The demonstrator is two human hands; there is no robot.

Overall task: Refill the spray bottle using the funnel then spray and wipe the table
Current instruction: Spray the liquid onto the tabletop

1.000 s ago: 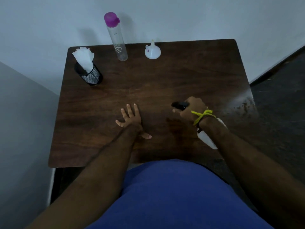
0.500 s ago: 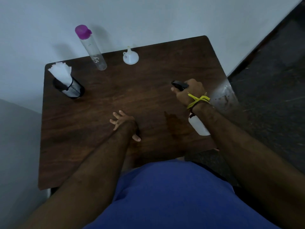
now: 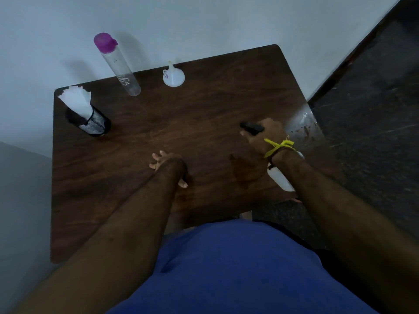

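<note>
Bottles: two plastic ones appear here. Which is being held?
The white spray bottle with the black nozzle, gripped in the right hand. The tall clear bottle with the purple cap stands untouched by the wall.

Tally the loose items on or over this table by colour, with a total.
White: 3, the spray bottle in the right hand, the funnel, the tissues
Clear with purple cap: 1, the tall bottle
Black mesh: 1, the holder
Total: 5
</note>
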